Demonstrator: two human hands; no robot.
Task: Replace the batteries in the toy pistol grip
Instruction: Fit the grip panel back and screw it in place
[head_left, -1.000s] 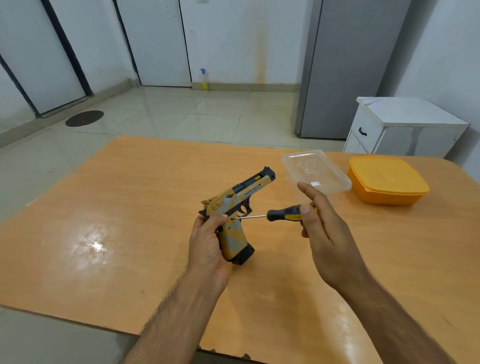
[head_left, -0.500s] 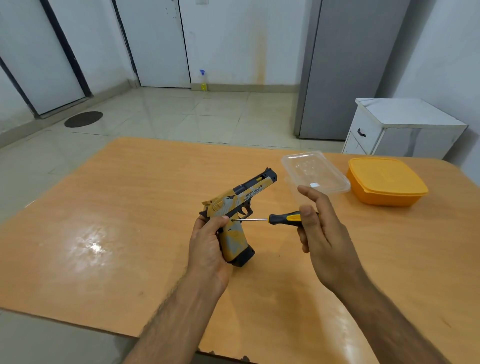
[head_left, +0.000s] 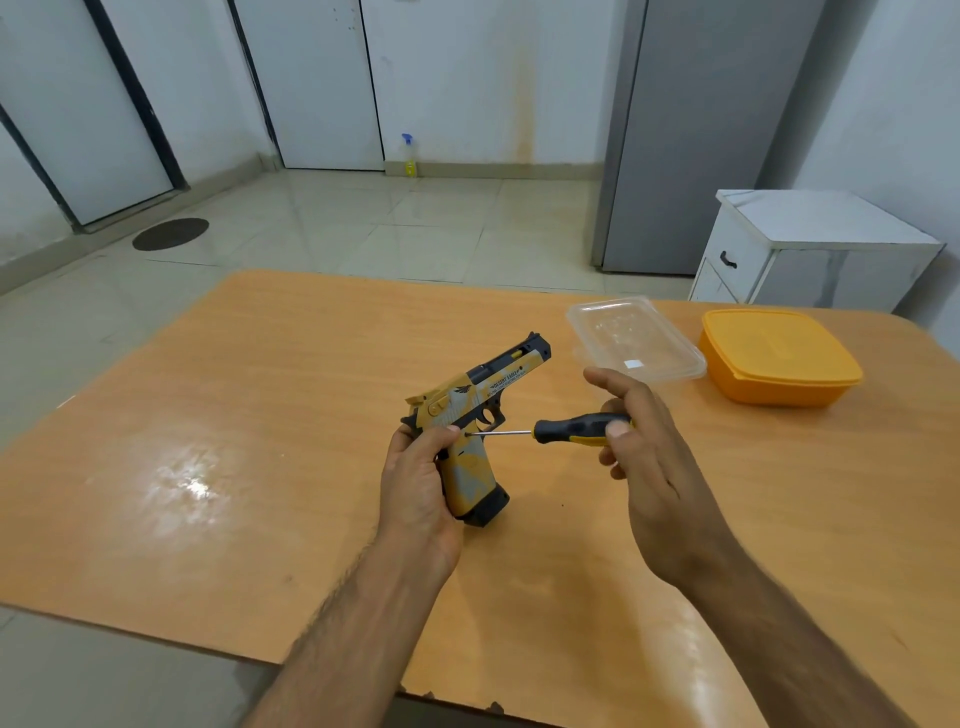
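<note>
While left hand (head_left: 415, 483) grips toy pistol (head_left: 475, 415) — right hand (head_left: 644, 447) holds screwdriver (head_left: 571, 430).

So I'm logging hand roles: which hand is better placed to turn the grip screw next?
Right. The right hand already pinches the screwdriver, whose tip sits at the top of the toy pistol grip, while the left hand grips the pistol.

My counter (head_left: 260, 467) is glossy wood laminate, chipped along its near edge. The toy pistol (head_left: 470, 410) looks like matt painted plastic. My screwdriver (head_left: 571, 430) has a shiny metal shaft and a smooth plastic handle.
</note>
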